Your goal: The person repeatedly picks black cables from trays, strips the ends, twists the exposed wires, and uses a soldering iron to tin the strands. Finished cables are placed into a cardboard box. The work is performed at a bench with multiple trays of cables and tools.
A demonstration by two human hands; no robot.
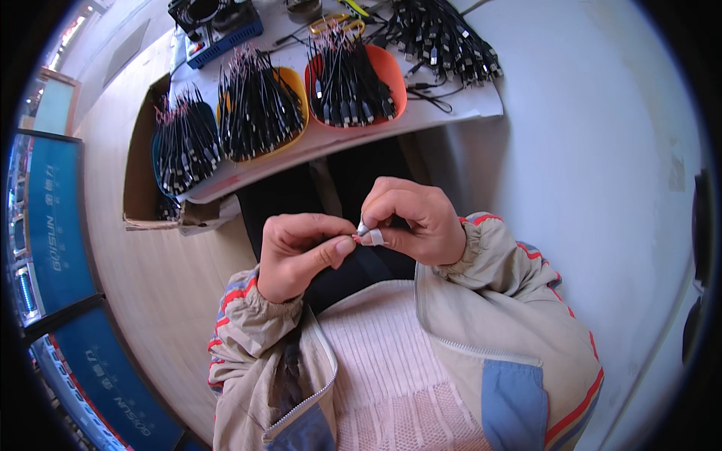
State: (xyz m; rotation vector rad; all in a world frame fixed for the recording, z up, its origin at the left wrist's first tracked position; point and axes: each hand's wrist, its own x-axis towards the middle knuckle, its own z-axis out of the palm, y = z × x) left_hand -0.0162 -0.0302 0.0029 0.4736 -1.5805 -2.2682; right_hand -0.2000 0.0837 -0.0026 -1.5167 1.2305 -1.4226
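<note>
In front of my body, above my lap, both hands meet fingertip to fingertip. My left hand (302, 254) is closed, its thumb and forefinger pinching the end of a thin reddish wire (356, 238). Against it my right hand (418, 222) pinches as well, at the other side of the same small piece. White wraps (374, 237) cover the tips of the right thumb and forefinger. How much wire lies inside the fingers is hidden.
Beyond my hands, a table edge holds a blue bin (156, 159), a yellow bin (304, 113) and an orange bin (399, 86), filled with black cables. More cables (451, 45) lie at right. Behind stand yellow-handled scissors (338, 26) and a blue-based device (226, 43). A cardboard box (139, 150) is at left.
</note>
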